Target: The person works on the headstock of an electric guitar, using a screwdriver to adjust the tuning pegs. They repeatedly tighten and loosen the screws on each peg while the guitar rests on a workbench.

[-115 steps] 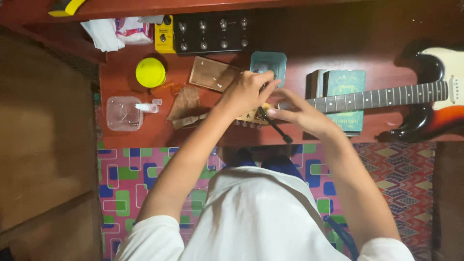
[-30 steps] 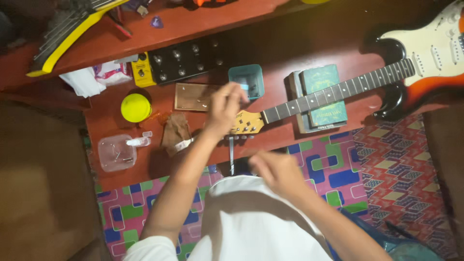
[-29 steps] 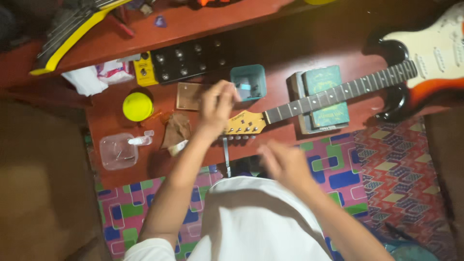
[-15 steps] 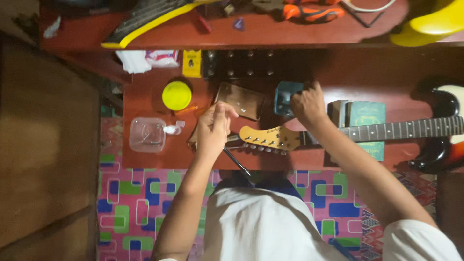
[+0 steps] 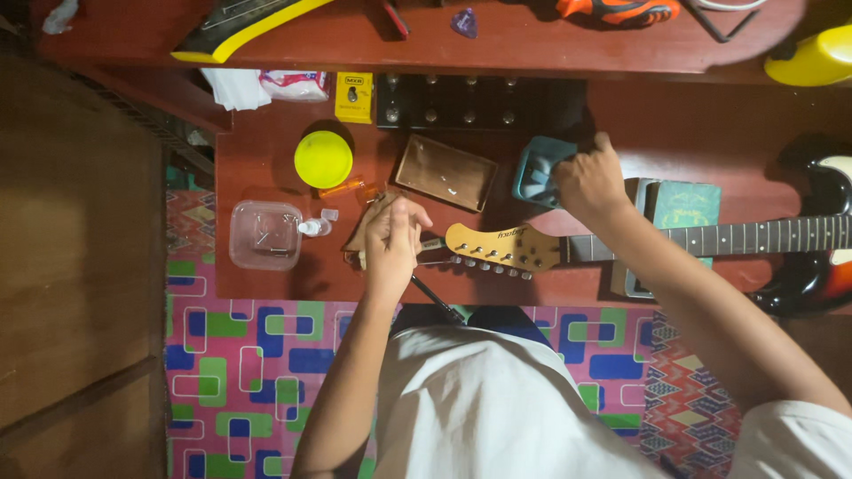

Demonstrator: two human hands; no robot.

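Guitar headstock between my hands on the red tabletop.
My left hand grips a thin dark tool just beside the headstock; my right hand is closed on a teal container. A wooden tray lies between them.

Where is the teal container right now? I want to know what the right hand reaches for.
In the head view the teal container sits on the red desk, right of the brown tray and above the guitar headstock; the right hand touches its right edge.
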